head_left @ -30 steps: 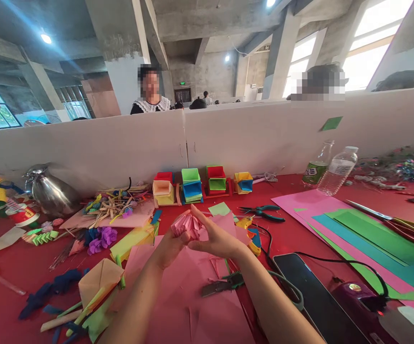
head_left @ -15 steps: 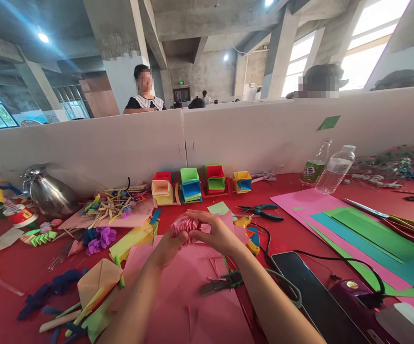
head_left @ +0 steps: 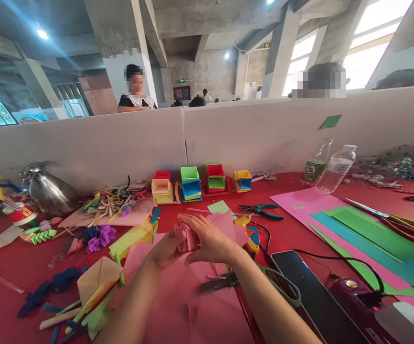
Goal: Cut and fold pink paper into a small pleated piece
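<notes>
A small stack of pink accordion-folded paper [head_left: 188, 239] is gripped in my left hand [head_left: 166, 247], with the thumb on its near left side. My right hand [head_left: 210, 239] is cupped around the right side of the folds. Its fingers reach over the top and its thumb is spread away below; whether the fingertips press on the paper is hidden. Beneath both hands lie pink paper sheets [head_left: 171, 291]. Green-handled scissors [head_left: 221, 283] rest on them under my right forearm.
Small coloured paper boxes [head_left: 191, 187] stand by the white partition [head_left: 138, 143]. Pliers [head_left: 264, 211], a yellow glue gun [head_left: 251, 239] and a phone [head_left: 307, 291] lie to the right, near coloured sheets [head_left: 364, 234] and bottles [head_left: 335, 167]. A metal jug [head_left: 51, 191] and paper scraps are on the left.
My right thumb has come away from the folded paper and the right hand has opened wider. The paper has turned, and its folds sit closer together in my left hand.
</notes>
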`<state>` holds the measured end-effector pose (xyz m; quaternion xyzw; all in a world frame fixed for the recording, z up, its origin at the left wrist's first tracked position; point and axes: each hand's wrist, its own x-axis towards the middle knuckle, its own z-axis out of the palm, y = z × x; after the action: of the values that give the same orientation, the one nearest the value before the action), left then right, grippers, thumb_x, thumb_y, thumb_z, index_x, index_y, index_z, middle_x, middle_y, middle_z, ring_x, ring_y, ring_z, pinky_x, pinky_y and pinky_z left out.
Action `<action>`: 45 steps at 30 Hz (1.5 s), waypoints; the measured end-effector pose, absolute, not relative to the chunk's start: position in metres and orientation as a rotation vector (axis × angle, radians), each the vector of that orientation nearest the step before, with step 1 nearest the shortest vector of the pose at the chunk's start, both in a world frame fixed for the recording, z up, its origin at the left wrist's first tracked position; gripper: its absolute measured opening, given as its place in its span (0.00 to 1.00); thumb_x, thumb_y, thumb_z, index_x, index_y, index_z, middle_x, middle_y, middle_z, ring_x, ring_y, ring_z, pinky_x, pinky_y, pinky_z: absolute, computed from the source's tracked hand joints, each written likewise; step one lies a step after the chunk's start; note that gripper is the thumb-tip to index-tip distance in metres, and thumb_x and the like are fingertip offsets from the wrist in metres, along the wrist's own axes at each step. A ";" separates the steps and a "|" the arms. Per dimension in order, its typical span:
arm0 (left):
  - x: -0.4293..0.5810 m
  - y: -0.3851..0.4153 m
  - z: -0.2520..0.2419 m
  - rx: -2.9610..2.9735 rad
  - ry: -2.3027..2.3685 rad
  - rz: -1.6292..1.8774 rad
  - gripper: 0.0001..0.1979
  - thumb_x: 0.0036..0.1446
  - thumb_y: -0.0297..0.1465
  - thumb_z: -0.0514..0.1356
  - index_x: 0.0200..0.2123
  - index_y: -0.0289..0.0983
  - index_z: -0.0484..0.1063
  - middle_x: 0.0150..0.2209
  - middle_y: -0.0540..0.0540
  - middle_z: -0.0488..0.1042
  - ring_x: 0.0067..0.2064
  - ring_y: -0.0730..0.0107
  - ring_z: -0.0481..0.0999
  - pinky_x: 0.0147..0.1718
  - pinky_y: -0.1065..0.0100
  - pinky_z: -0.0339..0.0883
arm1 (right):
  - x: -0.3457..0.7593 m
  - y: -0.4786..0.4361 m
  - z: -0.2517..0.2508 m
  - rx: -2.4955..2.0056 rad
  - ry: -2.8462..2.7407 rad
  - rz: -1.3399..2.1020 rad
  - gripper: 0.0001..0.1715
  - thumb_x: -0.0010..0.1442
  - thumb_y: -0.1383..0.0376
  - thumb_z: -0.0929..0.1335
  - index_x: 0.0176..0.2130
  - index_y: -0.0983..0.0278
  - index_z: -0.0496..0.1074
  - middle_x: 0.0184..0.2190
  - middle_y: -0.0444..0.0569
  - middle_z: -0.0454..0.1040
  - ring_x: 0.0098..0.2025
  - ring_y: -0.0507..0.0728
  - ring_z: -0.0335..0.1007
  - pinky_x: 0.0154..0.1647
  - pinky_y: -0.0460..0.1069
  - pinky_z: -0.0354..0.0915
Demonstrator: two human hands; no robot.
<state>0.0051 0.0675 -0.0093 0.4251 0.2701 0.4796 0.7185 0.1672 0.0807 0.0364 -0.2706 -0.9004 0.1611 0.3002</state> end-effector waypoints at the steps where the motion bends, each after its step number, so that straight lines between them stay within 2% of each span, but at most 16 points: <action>1: 0.005 0.068 -0.010 0.935 0.612 1.054 0.20 0.41 0.44 0.67 0.34 0.37 0.72 0.29 0.47 0.75 0.36 0.65 0.75 0.35 0.67 0.67 | 0.165 0.080 0.035 -0.739 -2.391 0.384 0.49 0.39 0.59 0.76 0.57 0.63 0.58 0.53 0.55 0.66 0.56 0.64 0.58 0.53 0.58 0.57; 4: 0.005 0.068 -0.010 0.935 0.643 1.038 0.22 0.40 0.45 0.67 0.36 0.37 0.72 0.30 0.47 0.74 0.38 0.65 0.73 0.36 0.68 0.65 | 0.159 0.082 0.028 -0.760 -2.367 0.302 0.34 0.45 0.64 0.73 0.51 0.63 0.63 0.46 0.53 0.71 0.49 0.61 0.64 0.48 0.56 0.60; 6: 0.007 0.068 -0.010 0.947 0.654 1.023 0.25 0.36 0.45 0.68 0.36 0.37 0.72 0.32 0.46 0.74 0.40 0.64 0.72 0.38 0.67 0.64 | 0.157 0.084 0.025 -0.759 -2.353 0.289 0.29 0.45 0.67 0.71 0.48 0.63 0.64 0.42 0.51 0.72 0.44 0.60 0.66 0.44 0.54 0.61; 10: 0.008 0.067 -0.006 0.976 0.672 1.005 0.30 0.33 0.45 0.70 0.39 0.36 0.72 0.32 0.45 0.73 0.40 0.63 0.71 0.39 0.66 0.62 | 0.157 0.086 0.022 -0.753 -2.327 0.279 0.27 0.42 0.68 0.71 0.44 0.64 0.64 0.38 0.51 0.71 0.40 0.59 0.66 0.40 0.52 0.62; 13: 0.008 0.067 -0.005 1.002 0.688 1.012 0.29 0.32 0.46 0.70 0.37 0.35 0.72 0.31 0.46 0.71 0.37 0.65 0.70 0.36 0.67 0.61 | 0.158 0.085 0.024 -0.743 -2.325 0.266 0.24 0.44 0.68 0.70 0.43 0.63 0.64 0.37 0.50 0.71 0.39 0.58 0.66 0.39 0.51 0.61; 15: 0.008 0.068 -0.004 1.023 0.705 1.010 0.26 0.32 0.45 0.70 0.33 0.35 0.72 0.28 0.48 0.70 0.33 0.68 0.68 0.32 0.69 0.60 | 0.157 0.084 0.024 -0.713 -2.341 0.266 0.25 0.44 0.68 0.69 0.44 0.63 0.63 0.40 0.51 0.71 0.42 0.59 0.66 0.41 0.52 0.61; 18: 0.007 0.067 -0.004 1.061 0.741 0.988 0.17 0.36 0.38 0.69 0.26 0.34 0.70 0.22 0.52 0.65 0.27 0.74 0.64 0.27 0.71 0.57 | 0.155 0.083 0.020 -0.704 -2.373 0.248 0.31 0.44 0.68 0.69 0.49 0.63 0.61 0.45 0.53 0.70 0.45 0.59 0.65 0.45 0.53 0.60; 21: 0.008 0.067 -0.002 1.099 0.761 0.988 0.10 0.39 0.31 0.67 0.22 0.34 0.68 0.21 0.53 0.62 0.27 0.75 0.61 0.28 0.71 0.56 | 0.152 0.085 0.014 -0.761 -2.385 0.181 0.29 0.43 0.71 0.68 0.47 0.64 0.62 0.40 0.53 0.71 0.42 0.59 0.65 0.44 0.53 0.60; 27: 0.008 0.068 -0.004 1.158 0.777 1.005 0.12 0.35 0.29 0.67 0.26 0.34 0.69 0.25 0.53 0.64 0.30 0.73 0.62 0.29 0.71 0.56 | 0.149 0.087 0.012 -0.733 -2.366 0.168 0.24 0.46 0.69 0.67 0.46 0.66 0.64 0.38 0.53 0.71 0.40 0.59 0.64 0.42 0.53 0.61; 30: 0.007 0.068 -0.004 1.181 0.793 1.010 0.11 0.37 0.28 0.65 0.27 0.35 0.69 0.25 0.53 0.64 0.30 0.72 0.62 0.30 0.70 0.56 | 0.150 0.084 0.015 -0.762 -2.374 0.202 0.29 0.46 0.70 0.68 0.49 0.65 0.63 0.42 0.54 0.70 0.44 0.60 0.64 0.45 0.54 0.60; 33: 0.005 0.068 -0.002 1.200 0.802 0.967 0.05 0.40 0.26 0.62 0.26 0.34 0.69 0.23 0.53 0.65 0.29 0.72 0.64 0.30 0.69 0.58 | 0.155 0.080 0.024 -0.783 -2.407 0.357 0.48 0.42 0.67 0.72 0.59 0.62 0.54 0.53 0.55 0.65 0.52 0.63 0.59 0.50 0.57 0.58; 35: 0.002 0.067 0.001 1.223 0.791 0.926 0.07 0.40 0.25 0.62 0.27 0.34 0.71 0.25 0.51 0.68 0.31 0.70 0.67 0.33 0.68 0.60 | 0.162 0.079 0.032 -0.766 -2.398 0.521 0.55 0.39 0.63 0.75 0.61 0.61 0.50 0.56 0.55 0.62 0.56 0.63 0.56 0.51 0.57 0.58; 37: -0.001 0.067 0.002 1.252 0.767 0.882 0.10 0.39 0.24 0.63 0.30 0.35 0.72 0.28 0.50 0.70 0.32 0.69 0.68 0.35 0.66 0.62 | 0.170 0.080 0.040 -0.742 -2.359 0.615 0.46 0.43 0.62 0.74 0.58 0.60 0.58 0.54 0.53 0.64 0.57 0.62 0.56 0.54 0.57 0.56; 40: -0.003 0.067 0.001 1.289 0.728 0.825 0.12 0.37 0.23 0.64 0.30 0.35 0.72 0.29 0.50 0.71 0.33 0.68 0.70 0.35 0.65 0.63 | 0.178 0.081 0.048 -0.700 -2.344 0.619 0.28 0.47 0.66 0.73 0.49 0.60 0.69 0.49 0.50 0.69 0.53 0.59 0.60 0.54 0.55 0.56; 42: -0.003 0.067 -0.001 1.300 0.716 0.812 0.14 0.37 0.22 0.64 0.33 0.35 0.72 0.30 0.50 0.71 0.33 0.68 0.71 0.35 0.65 0.63 | 0.179 0.082 0.049 -0.687 -2.352 0.613 0.20 0.45 0.70 0.72 0.41 0.62 0.72 0.43 0.48 0.72 0.47 0.57 0.64 0.50 0.52 0.59; 45: -0.002 0.066 0.000 1.297 0.706 0.848 0.22 0.38 0.22 0.65 0.40 0.38 0.71 0.34 0.49 0.72 0.35 0.68 0.71 0.36 0.67 0.63 | 0.179 0.080 0.048 -0.746 -2.325 0.659 0.16 0.42 0.74 0.71 0.35 0.64 0.70 0.34 0.45 0.72 0.37 0.54 0.66 0.38 0.48 0.63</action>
<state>-0.0022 0.0659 -0.0001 0.5730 0.3117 0.3747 0.6589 0.1792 0.0804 0.0478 -0.2811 -0.8766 0.2483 0.3014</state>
